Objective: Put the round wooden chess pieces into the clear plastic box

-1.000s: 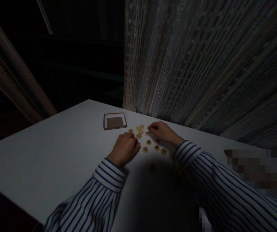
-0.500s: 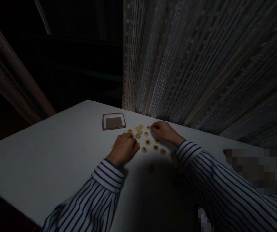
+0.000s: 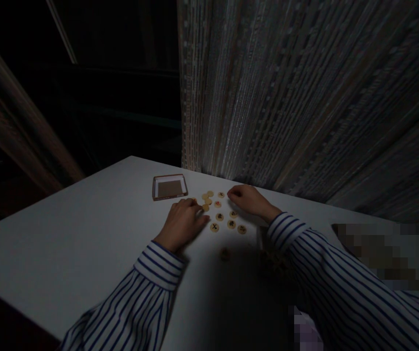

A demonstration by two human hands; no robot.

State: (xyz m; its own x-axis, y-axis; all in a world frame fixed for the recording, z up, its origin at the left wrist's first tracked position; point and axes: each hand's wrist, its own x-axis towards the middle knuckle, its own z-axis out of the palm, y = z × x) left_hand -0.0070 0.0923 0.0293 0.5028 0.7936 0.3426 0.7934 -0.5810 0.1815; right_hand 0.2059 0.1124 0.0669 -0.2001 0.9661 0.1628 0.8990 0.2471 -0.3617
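Observation:
Several round wooden Chinese chess pieces [image 3: 214, 227] lie on the white table [image 3: 95, 243], some with dark marks, one red-marked [image 3: 217, 204], a few blank side up. My left hand [image 3: 183, 223] rests palm down at their left edge, thumb apart from its bent fingers. Its fingertips are close to a blank piece [image 3: 205, 207], and whatever lies beneath the palm is hidden. Over at the right, my right hand [image 3: 250, 201] hovers with fingers pinched together, just right of a piece with a dark X-shaped mark [image 3: 221, 194]. Anything inside that pinch cannot be seen.
Behind my left hand sits a shallow rectangular tray [image 3: 169, 188]. A dark box with pieces [image 3: 277, 263] is partly covered by my right forearm. One lone piece [image 3: 225, 254] lies in shadow. A string curtain [image 3: 268, 97] hangs along the table's far edge.
My left hand has shifted slightly, and the red-marked piece by its thumb is out of sight. My right hand has drawn a little away from the X-marked piece. The view has tilted slightly.

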